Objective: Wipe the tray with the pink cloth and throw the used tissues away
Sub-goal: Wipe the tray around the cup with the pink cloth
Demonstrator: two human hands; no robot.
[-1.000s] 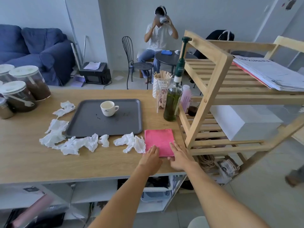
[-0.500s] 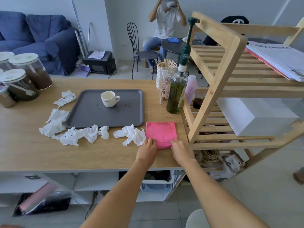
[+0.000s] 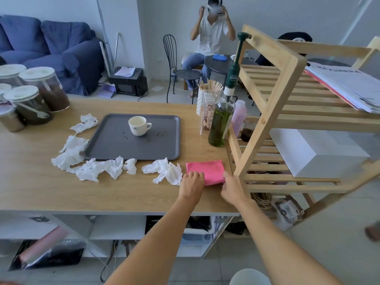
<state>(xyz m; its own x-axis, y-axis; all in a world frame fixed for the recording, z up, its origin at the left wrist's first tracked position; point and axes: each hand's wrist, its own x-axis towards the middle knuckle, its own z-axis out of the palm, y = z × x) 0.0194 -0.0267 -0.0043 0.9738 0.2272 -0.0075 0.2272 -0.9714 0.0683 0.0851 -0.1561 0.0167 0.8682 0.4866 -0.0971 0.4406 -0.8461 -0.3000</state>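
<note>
Now, hands: left hand [image 3: 191, 182] and right hand [image 3: 231, 187] closed in on near edge of pink cloth [image 3: 207, 170], gripping.
Tray [image 3: 164, 147]: unwiped.
Tissues [image 3: 98, 168]: untouched.

Both hands, left hand [image 3: 191, 185] and right hand [image 3: 233, 188], rest on the folded pink cloth [image 3: 207, 171] beside crumpled tissues [image 3: 164, 171].

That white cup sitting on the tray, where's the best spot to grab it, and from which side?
Probably by its small handle, coming from the right. The cup stands upright on the tray with the handle pointing right, toward the green bottle. That side is open, and the right hand is nearer. Pinching the rim from above would also work.
</note>
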